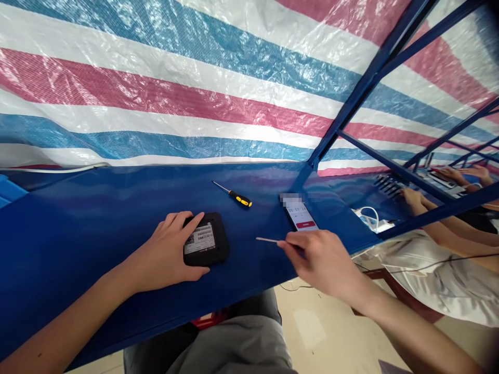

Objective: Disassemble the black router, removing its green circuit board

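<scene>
Left hand [167, 254] on black device [208, 241], right hand [322, 262] pinching thin stick [267, 240]

Spread left fingers and thumb straddle the device's left part on the blue table [249, 278]. To its right, the stick's tip points left, toward it. Farther off, a screwdriver [238, 197] lies between the hands, a phone [298, 212] just beyond the right one.

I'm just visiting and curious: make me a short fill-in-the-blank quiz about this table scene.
1. The left grip is on a device coloured ____.
2. The right grip pinches a thin rod whose free tip points to the picture's ____ side.
3. The screwdriver has a handle of black and ____.
4. The phone shows a button coloured ____.

Missing words: black; left; yellow; red.
</scene>
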### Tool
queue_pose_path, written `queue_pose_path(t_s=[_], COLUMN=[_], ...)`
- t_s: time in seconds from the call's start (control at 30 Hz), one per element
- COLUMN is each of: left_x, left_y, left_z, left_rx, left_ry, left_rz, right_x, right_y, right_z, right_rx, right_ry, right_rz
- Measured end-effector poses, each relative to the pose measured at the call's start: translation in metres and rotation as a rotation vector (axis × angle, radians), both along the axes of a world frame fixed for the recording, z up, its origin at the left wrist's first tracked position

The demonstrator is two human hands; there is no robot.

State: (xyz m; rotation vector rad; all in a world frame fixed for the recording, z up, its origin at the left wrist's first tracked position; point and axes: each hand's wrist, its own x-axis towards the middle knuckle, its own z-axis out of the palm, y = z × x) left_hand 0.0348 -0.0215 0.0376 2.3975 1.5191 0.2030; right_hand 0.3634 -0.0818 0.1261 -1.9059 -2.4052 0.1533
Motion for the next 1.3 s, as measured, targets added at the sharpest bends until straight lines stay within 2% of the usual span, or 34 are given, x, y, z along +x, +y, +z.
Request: queue_pose_path(t_s=[0.1, 0.2, 0.3, 0.43, 0.53, 0.6, 0.67, 0.73, 0.87, 1.0, 1.13, 1.2, 1.3], left_x=[-0.003, 0.001, 0.007, 0.013, 0.007, -0.002, -0.014, -0.024, -0.026, -0.017, -0.010, -0.007, -0.001], left_y=[0.000, -0.004, -0.013, -0.032, -0.040, -0.037, -0.027, -0.013, 0.013, 0.021, 0.007, -0.007, -0.032], left_z=[0.010, 0.023, 0.035, 0.043, 0.044, 0.046, 0.049, 0.054, 0.065, 0.069, 0.065, 0.063, 0.057], left_rx=[-0.051, -0.109, -0.123, -0.026, 0.015, 0.042, 0.014, -0.084, -0.206, -0.232, -0.136, -0.054, -0.029], left_ry=[0.036, 0.096, 0.174, 0.304, 0.324, 0.281, 0.184, 0.079, 0.080, 0.113, 0.189, 0.204, 0.224], left_rz=[0.058, 0.115, 0.171, 0.239, 0.245, 0.244, 0.132, 0.002, -0.066, -0.095, 0.028, 0.125, 0.220], right_x=[0.011, 0.004, -0.016, -0.046, -0.066, -0.076, -0.083, -0.086, -0.080, -0.064, -0.059, -0.058, -0.054], right_y=[0.004, 0.015, 0.035, 0.071, 0.099, 0.113, 0.121, 0.124, 0.124, 0.136, 0.150, 0.154, 0.155], right_z=[-0.001, -0.009, -0.020, -0.032, -0.039, -0.044, -0.049, -0.052, -0.048, -0.044, -0.049, -0.050, -0.046], right_rx=[0.014, -0.046, -0.060, -0.044, -0.017, 0.006, 0.027, 0.044, 0.107, 0.142, 0.109, 0.115, 0.146], right_ry=[0.099, 0.132, 0.066, 0.040, 0.038, 0.045, 0.050, 0.055, 0.087, 0.111, 0.148, 0.195, 0.308], right_rz=[-0.005, 0.026, 0.044, 0.100, 0.135, 0.165, 0.184, 0.198, 0.190, 0.101, 0.067, 0.065, 0.063])
